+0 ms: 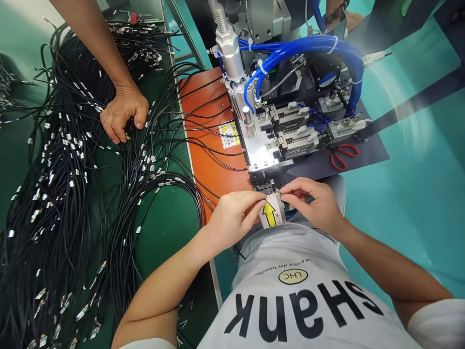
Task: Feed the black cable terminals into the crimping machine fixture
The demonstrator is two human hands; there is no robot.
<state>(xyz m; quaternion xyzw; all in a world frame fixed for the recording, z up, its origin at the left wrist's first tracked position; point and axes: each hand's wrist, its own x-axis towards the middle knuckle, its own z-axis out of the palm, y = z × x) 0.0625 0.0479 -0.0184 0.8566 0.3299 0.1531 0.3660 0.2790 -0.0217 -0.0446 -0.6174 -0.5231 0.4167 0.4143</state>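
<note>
My left hand (pixel 234 218) and my right hand (pixel 314 201) meet at the front of a metal machine (pixel 276 135), just below its black jaw. Both pinch with closed fingers at a small metal block with a yellow arrow label (pixel 271 213). What the fingertips hold is too small to make out; it may be a thin black cable end. The block sits between the two hands, at the edge of the orange plate (pixel 210 121).
A large heap of black cables with metal clips (pixel 72 184) covers the green table (pixel 167 228) on the left. Another person's hand (pixel 123 114) rests on the cables at the upper left. Blue hoses (pixel 308 46) loop over the machine. Red scissors (pixel 343 155) lie to its right.
</note>
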